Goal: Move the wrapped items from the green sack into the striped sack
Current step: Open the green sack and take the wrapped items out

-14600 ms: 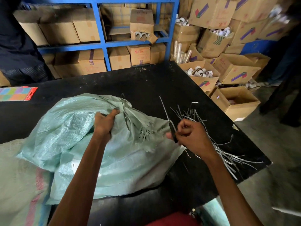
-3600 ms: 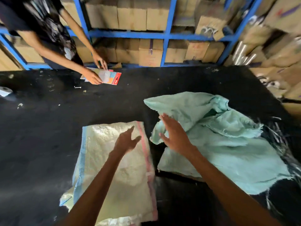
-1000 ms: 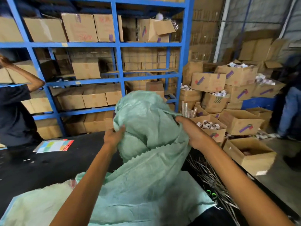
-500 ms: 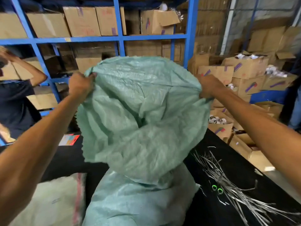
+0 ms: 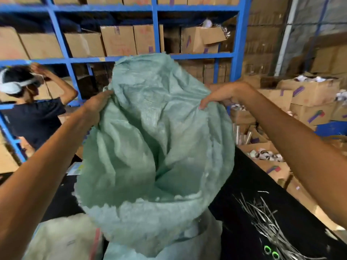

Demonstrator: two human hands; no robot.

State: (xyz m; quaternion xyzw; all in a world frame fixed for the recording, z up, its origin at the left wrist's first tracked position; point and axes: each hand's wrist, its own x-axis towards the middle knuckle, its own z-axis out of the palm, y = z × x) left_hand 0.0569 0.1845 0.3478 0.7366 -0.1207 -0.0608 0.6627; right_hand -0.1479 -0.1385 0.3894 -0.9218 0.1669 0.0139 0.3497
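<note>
Both hands are raised and grasp the far rim of the green sack. The left hand, at ten o'clock from the sack's middle, has its fingers wrapped into the cloth. The right hand, at two o'clock, pinches the rim between thumb and fingers. Held up this way, the sack hangs with its frayed mouth gaping toward the camera, and its inside is a mass of soft folds. Whether any wrapped items lie in it cannot be told. Its lower part rests on the black table.

The striped sack, pale with a red stripe, lies on the table at seven o'clock, just beside the green one. At four o'clock a heap of cut grey strips is spread on the tabletop, and green-handled scissors lie at its near end. A blue rack of cardboard boxes fills twelve o'clock. Another person, in a dark shirt, stands at nine o'clock with one arm raised to the head. Open cartons of small rolls sit at three o'clock.
</note>
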